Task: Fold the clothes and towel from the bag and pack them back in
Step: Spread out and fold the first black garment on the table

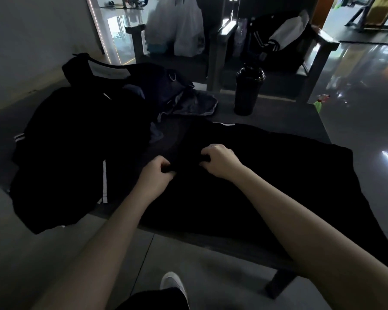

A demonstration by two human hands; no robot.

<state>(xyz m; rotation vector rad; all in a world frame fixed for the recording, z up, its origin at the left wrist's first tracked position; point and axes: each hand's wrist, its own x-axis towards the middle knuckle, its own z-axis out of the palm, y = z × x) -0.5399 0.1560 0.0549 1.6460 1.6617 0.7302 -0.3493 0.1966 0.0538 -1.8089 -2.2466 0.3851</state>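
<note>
A black garment [267, 175] lies spread over the dark bench [296, 126], running from the middle to the right end. My left hand [157, 173] pinches its cloth near the left edge. About a hand's width to the right, my right hand [217, 161] grips a fold of the same garment with curled fingers. A second black garment with white stripes [76, 157] is heaped on the left of the bench and hangs over its front edge. Behind it sits the open dark bag [121, 74], with a grey-blue cloth [188, 104] spilling out to the right.
A black shaker bottle [248, 90] stands at the back of the bench. Behind are another bench with white plastic bags [179, 25] and a black-and-white jacket [278, 36]. A green spray bottle [318, 104] stands on the glossy floor at right. My white shoe [173, 283] is below.
</note>
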